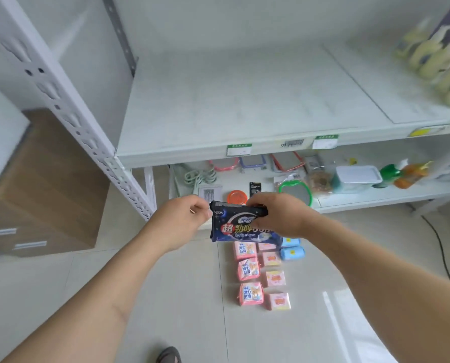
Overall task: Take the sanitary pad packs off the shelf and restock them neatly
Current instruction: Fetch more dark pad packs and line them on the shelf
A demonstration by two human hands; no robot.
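Dark blue pad pack point(238, 222) held in mid-air in front of the shelf point(245, 106), above the floor rows. Left hand point(182, 221) pinching the left top corner, right hand point(279, 214) clamped over the right top edge. Pink packs point(247, 269) and light blue packs point(292, 248) lined up on the floor tiles below. Best kept level, print facing out, then set down square at the back left of the bare shelf board, edge parallel to the lip.
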